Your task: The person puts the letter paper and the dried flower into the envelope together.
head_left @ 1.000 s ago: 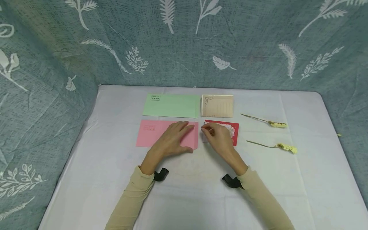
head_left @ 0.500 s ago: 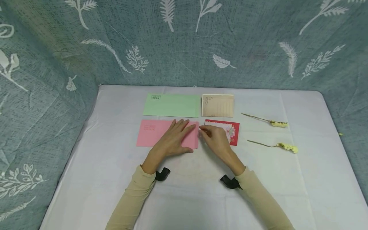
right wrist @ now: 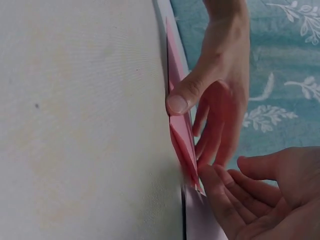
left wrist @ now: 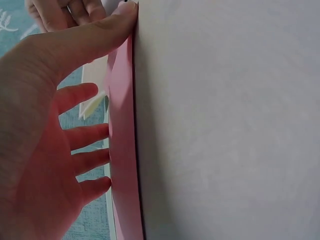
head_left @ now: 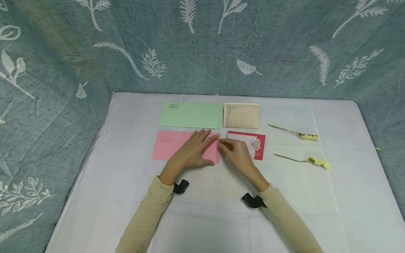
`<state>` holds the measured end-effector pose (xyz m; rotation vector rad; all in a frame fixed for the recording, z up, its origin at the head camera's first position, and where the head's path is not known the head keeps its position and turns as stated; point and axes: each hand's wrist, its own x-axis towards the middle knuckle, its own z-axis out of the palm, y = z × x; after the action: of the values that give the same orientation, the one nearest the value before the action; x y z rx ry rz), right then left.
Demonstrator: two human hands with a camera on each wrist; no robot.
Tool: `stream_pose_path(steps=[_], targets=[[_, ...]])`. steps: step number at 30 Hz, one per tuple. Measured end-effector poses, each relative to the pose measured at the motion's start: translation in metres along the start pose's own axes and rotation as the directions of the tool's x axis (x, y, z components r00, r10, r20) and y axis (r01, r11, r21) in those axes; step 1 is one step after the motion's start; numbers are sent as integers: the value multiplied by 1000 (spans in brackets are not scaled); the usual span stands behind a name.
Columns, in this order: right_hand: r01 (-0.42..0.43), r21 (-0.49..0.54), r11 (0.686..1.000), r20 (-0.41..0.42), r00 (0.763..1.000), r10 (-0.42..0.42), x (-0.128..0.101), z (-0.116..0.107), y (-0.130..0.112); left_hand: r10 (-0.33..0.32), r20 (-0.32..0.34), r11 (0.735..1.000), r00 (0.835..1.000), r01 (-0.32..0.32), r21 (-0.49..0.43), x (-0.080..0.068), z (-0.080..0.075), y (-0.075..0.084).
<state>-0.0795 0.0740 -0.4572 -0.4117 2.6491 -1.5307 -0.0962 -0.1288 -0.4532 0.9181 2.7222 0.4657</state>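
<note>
From the head view the left hand [head_left: 193, 151] lies flat, fingers straight, on the pink envelope [head_left: 171, 144] by the red card [head_left: 254, 144], so it should press firmly; the left wrist view shows its thumb at the edge, and the right wrist view shows the right hand [right wrist: 260, 195], loosely curled and holding nothing, lifting the flap gently.

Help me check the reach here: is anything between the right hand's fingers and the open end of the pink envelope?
Nothing visible. The right hand has its fingertips right at the pink envelope's open end, with the left hand lying flat on the envelope beside them.
</note>
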Motion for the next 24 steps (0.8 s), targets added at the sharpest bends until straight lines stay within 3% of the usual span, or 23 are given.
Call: stream_pose_path(steps=[5,9,16,24], targets=[[-64,79,995,47,997,60,0,1,1,0,6,1000,1000,-1,5,1,-1,0],[-145,196,970,110,986,125,1,2,2,3,8,1000,1000,-3,3,2,-1,0],[-336,378,862,228,937,265,4,1,4,16,2,1000,1000,-16,8,2,-1,1],[-441,469,765,352,888,297,4,-8,4,32,-6,999,999,-32,19,2,-2,1]])
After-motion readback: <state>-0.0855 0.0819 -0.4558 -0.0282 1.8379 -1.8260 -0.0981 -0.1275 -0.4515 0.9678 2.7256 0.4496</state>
